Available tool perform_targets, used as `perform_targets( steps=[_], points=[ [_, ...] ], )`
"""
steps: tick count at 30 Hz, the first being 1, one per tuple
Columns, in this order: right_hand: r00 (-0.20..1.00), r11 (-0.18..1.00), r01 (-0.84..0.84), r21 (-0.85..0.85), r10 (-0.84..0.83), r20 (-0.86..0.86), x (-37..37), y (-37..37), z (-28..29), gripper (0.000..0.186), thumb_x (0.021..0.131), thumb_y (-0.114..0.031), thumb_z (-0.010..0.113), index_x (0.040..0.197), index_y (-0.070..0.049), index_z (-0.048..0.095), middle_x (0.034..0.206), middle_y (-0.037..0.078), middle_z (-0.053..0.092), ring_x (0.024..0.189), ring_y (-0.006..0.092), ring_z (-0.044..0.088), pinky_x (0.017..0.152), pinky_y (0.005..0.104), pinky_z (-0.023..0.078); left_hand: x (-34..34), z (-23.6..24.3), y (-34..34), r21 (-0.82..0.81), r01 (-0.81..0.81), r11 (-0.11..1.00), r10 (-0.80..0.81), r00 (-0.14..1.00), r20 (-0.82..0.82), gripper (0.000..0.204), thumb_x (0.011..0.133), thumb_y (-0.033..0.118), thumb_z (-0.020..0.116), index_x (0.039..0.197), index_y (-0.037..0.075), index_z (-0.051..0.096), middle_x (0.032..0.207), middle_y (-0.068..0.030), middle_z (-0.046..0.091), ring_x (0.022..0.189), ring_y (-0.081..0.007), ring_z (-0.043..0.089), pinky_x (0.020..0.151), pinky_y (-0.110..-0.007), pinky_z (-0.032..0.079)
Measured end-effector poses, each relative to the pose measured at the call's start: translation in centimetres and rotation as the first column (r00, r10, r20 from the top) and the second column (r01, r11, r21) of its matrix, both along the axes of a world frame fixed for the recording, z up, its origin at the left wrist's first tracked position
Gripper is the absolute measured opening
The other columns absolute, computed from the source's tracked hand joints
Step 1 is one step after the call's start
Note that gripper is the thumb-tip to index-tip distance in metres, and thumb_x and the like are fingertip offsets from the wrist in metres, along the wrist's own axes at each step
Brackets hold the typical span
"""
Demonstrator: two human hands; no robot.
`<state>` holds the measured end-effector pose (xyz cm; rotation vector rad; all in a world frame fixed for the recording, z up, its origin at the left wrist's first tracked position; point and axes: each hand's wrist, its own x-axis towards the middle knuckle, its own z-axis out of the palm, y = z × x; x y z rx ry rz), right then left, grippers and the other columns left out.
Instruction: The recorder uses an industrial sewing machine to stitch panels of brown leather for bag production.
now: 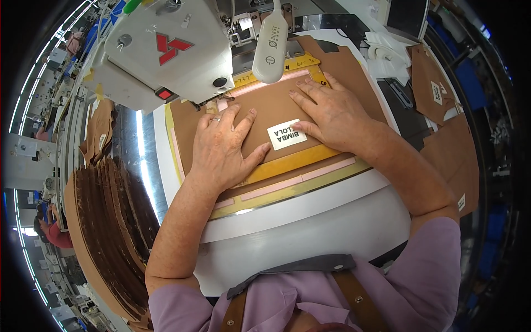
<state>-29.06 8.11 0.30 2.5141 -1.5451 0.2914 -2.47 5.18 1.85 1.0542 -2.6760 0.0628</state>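
Observation:
A flat brown leather-like panel (268,105) lies under the sewing machine head (133,61). My left hand (221,146) rests on its left part with fingers spread, the thumb pointing toward a white printed label (282,143). My right hand (337,113) lies flat on the right part, fingers apart and reaching toward the machine's needle area, its thumb at the label's edge. Around the panel runs a template frame with a yellow bar (304,160) on the near side and pink strips (271,189) along its border. Neither hand grips anything.
A small white lamp (270,50) hangs low just beyond my fingers. Stacked brown pieces (110,221) stand at the left. More labelled brown pieces (451,157) lie at the right, near a dark cutter-like tool (401,93) and crumpled white material (387,55).

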Motion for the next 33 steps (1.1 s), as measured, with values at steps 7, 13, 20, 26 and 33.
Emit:
perform_targets(
  steps=[7, 13, 20, 26, 33],
  points=[
    [0.998, 0.992, 0.018, 0.128, -0.011, -0.056, 0.9, -0.6, 0.8, 0.071, 0.102, -0.058, 0.044, 0.142, 0.001, 0.053, 0.139, 0.025, 0.056, 0.140, 0.0344, 0.047, 0.122, 0.0527, 0.027, 0.7, 0.5, -0.2, -0.024, 0.005, 1.000, -0.004, 0.999, 0.049, 0.063, 0.084, 0.046, 0.072, 0.133, 0.007, 0.064, 0.134, -0.0210, 0.058, 0.122, -0.0310, 0.057, 0.106, -0.046, 0.037],
    [0.998, 0.998, -0.027, 0.053, 0.030, -0.057, 2.0, -0.7, 0.3, 0.072, 0.103, -0.058, 0.043, 0.142, 0.002, 0.052, 0.139, 0.026, 0.055, 0.140, 0.0355, 0.046, 0.120, 0.0553, 0.028, 1.9, 0.9, -0.2, -0.007, -0.020, 1.000, 0.020, 0.997, 0.081, 0.063, 0.084, 0.044, 0.072, 0.133, 0.007, 0.064, 0.135, -0.0205, 0.058, 0.122, -0.0311, 0.056, 0.106, -0.046, 0.036],
    [0.995, 0.991, -0.046, 0.124, 0.055, -0.077, 3.4, -1.2, 0.5, 0.075, 0.103, -0.059, 0.042, 0.143, 0.004, 0.051, 0.138, 0.029, 0.054, 0.140, 0.0381, 0.044, 0.121, 0.0557, 0.027, 3.2, 1.3, -0.2, -0.010, -0.044, 0.999, 0.045, 0.991, 0.125, 0.063, 0.085, 0.047, 0.070, 0.134, 0.008, 0.064, 0.135, -0.0200, 0.058, 0.121, -0.0319, 0.057, 0.106, -0.047, 0.037],
    [0.995, 0.993, -0.078, 0.092, 0.083, -0.048, 5.2, -1.5, 0.1, 0.076, 0.104, -0.060, 0.039, 0.143, 0.004, 0.050, 0.137, 0.030, 0.053, 0.140, 0.0372, 0.044, 0.121, 0.0549, 0.027, 4.9, 1.1, -0.2, -0.047, -0.067, 0.997, 0.073, 0.985, 0.159, 0.065, 0.086, 0.050, 0.068, 0.137, 0.010, 0.061, 0.135, -0.0209, 0.057, 0.117, -0.0338, 0.058, 0.106, -0.049, 0.036],
    [0.992, 0.984, -0.124, 0.125, 0.128, -0.020, 6.6, -1.9, 0.5, 0.074, 0.103, -0.057, 0.042, 0.141, 0.005, 0.052, 0.127, 0.026, 0.057, 0.134, 0.0362, 0.049, 0.120, 0.0539, 0.030, 5.8, 1.8, -0.1, -0.007, -0.144, 0.990, 0.143, 0.969, 0.200, 0.065, 0.087, 0.050, 0.066, 0.140, 0.012, 0.060, 0.134, -0.0207, 0.057, 0.115, -0.0335, 0.058, 0.106, -0.049, 0.036]
  ],
)
